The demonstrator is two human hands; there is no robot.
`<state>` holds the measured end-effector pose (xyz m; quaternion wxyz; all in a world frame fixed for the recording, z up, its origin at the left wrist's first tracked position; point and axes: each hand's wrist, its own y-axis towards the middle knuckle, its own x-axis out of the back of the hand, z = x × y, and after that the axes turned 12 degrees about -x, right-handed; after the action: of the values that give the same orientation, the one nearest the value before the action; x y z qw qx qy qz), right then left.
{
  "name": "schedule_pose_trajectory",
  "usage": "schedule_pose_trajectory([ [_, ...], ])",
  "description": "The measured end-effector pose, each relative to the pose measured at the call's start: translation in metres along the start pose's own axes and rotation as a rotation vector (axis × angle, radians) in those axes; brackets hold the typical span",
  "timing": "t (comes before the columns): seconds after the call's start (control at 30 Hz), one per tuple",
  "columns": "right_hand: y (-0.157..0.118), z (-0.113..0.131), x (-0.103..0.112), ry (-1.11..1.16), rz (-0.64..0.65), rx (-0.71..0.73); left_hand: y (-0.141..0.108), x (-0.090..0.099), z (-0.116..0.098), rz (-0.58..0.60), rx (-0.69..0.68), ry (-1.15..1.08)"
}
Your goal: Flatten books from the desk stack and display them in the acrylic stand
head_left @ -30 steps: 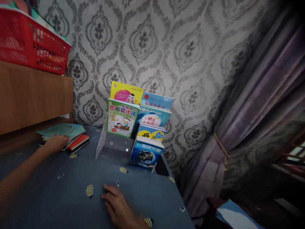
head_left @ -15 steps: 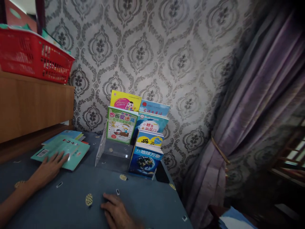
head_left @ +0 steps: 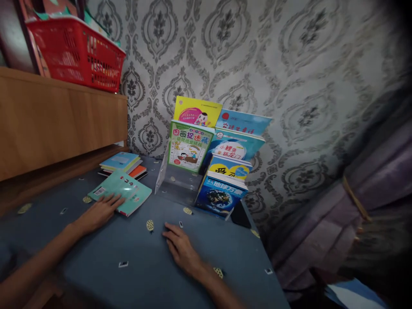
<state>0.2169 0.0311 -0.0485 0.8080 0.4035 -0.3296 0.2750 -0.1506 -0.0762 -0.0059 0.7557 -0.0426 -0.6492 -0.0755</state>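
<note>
My left hand (head_left: 104, 210) lies flat on the lower edge of a teal book (head_left: 130, 192), fingers stretched out over its cover. Just behind that book is a small pile topped by a light blue book (head_left: 119, 161), with an orange one (head_left: 137, 172) peeking out. My right hand (head_left: 182, 246) rests on the dark blue tablecloth, fingers loosely apart with nothing in them. Beyond it stands a clear stepped book rack (head_left: 178, 192). Its left side carries a green picture book (head_left: 190, 148) and a yellow book (head_left: 196, 111); several blue books, with an earth-cover book (head_left: 220, 195) in front, fill the right.
A wooden cabinet (head_left: 64, 124) borders the table on the left, with a red plastic basket (head_left: 77, 53) on top. A dark flat object (head_left: 241, 214) lies right of the rack. Patterned wallpaper (head_left: 289, 86) rises behind, and a purple curtain (head_left: 322, 240) hangs at right.
The camera view has shifted, so the rack appears further right and higher. The teal book, under my left hand, now lies more clear of the pile. My right hand remains on the tablecloth.
</note>
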Motion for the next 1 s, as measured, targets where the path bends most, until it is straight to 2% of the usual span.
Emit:
schedule_pose_trajectory([
  [0.23, 0.003, 0.001, 0.000, 0.004, 0.004, -0.023, -0.030, -0.001, -0.024, -0.070, -0.057, -0.043],
  [0.33, 0.006, 0.005, 0.003, 0.017, -0.053, -0.081, -0.036, 0.005, -0.048, -0.114, -0.120, -0.042],
  [0.5, 0.008, 0.018, 0.015, 0.057, -0.088, -0.126, -0.041, 0.013, -0.104, -0.142, -0.273, -0.045],
  [0.57, 0.008, 0.022, 0.019, 0.076, -0.092, -0.111, -0.041, 0.014, -0.115, -0.183, -0.367, -0.105],
  [0.63, 0.008, 0.024, 0.022, 0.089, -0.094, -0.097, -0.039, 0.014, -0.113, -0.206, -0.415, -0.177],
  [0.7, 0.008, 0.025, 0.022, 0.092, -0.092, -0.091, -0.035, 0.011, -0.101, -0.229, -0.311, -0.209],
  [0.8, 0.009, 0.025, 0.020, 0.090, -0.086, -0.077, -0.028, 0.001, -0.078, -0.316, 0.081, -0.214],
  [0.83, 0.009, 0.025, 0.019, 0.091, -0.085, -0.072, -0.026, -0.004, -0.073, -0.339, 0.161, -0.232],
  [0.9, 0.010, 0.024, 0.018, 0.093, -0.086, -0.069, -0.022, -0.012, -0.067, -0.381, 0.206, -0.274],
  [1.0, 0.010, 0.024, 0.019, 0.093, -0.088, -0.056, -0.015, -0.018, -0.072, -0.423, 0.148, -0.316],
])
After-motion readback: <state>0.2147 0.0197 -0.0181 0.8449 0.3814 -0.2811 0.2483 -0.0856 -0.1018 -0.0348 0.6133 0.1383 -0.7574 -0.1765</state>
